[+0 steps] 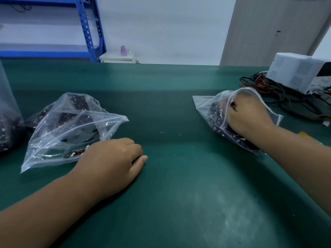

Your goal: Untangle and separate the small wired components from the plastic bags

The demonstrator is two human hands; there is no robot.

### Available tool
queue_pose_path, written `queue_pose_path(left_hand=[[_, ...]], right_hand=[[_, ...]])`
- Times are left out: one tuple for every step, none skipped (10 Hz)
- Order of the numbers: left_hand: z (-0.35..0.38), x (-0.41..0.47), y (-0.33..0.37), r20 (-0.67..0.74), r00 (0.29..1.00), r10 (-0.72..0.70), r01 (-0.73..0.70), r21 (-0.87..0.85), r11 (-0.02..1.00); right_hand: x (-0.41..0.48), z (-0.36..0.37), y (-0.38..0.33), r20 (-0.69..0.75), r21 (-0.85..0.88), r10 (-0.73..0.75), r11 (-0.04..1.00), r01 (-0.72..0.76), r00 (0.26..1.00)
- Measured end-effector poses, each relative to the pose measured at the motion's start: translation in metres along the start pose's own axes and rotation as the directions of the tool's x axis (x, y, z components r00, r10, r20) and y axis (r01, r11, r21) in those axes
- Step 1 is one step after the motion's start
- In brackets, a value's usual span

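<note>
1. the right hand's fingers (235,106) are curled tight and clamped on a clump of dark wired components (217,115) inside a bag; dark strands show between the curled fingers.
2. the right hand (249,117) is sunk through the mouth of the right bag (202,102), and the zip rim arches over its knuckles.
3. the right bag is clear plastic and lies on the green desk (170,185) at the right, with more of the dark, white-flecked components packed under the wrist.
4. the left hand's fingers (136,149) are together and tucked under the palm, with the thumb tip lying on the desk. the palm side is hidden, so it cannot be told whether they pinch anything.
5. the left hand (111,158) rests on the desk, touching the mouth of the left bag (53,126).
6. a loose strand (76,153) of red wire with small white plugs lies in that mouth, just beside the left hand and running toward it.
7. the left bag is clear and crumpled, and it holds dark bundles speckled with white plugs.
8. a third bag (9,111) stands at the left edge, cut off by the frame, with dark contents low down.
9. a white box (297,72) sits on the desk at the far right, and a tangle of cables (265,85) lies between it and the right bag.
10. beyond the desk are a blue rack (89,27) and a low white cabinet (116,58) with a pink bottle (123,50) on top.
</note>
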State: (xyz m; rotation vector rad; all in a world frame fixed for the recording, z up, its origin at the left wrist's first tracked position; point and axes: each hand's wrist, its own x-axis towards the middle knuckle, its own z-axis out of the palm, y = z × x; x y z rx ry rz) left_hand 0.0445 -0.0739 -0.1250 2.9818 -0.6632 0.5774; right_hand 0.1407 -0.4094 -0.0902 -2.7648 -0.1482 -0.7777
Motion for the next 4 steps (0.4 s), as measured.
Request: queue_pose_path(left_hand=[[-0.001, 0.000, 0.001, 0.011, 1.000, -0.007, 0.007, 0.008, 1.000], [-0.001, -0.001, 0.001, 0.035, 0.999, -0.011, 0.010, 0.014, 1.000], [-0.003, 0.000, 0.002, 0.056, 0.998, -0.011, 0.008, 0.043, 0.999], [-0.002, 0.000, 0.003, 0.061, 0.998, -0.014, 0.011, 0.058, 0.998]], right_hand=[[-0.010, -0.008, 0.002, 0.081, -0.008, -0.049, 0.999, 0.050, 0.996], [-0.027, -0.014, 0.003, 0.100, -0.051, -0.074, 0.996, 0.079, 0.992], [-0.047, -0.026, -0.007, 0.010, -0.123, -0.218, 0.968, 0.218, 0.976], [-0.061, -0.022, -0.032, -0.115, -0.121, -0.457, 0.888, 0.444, 0.882]])
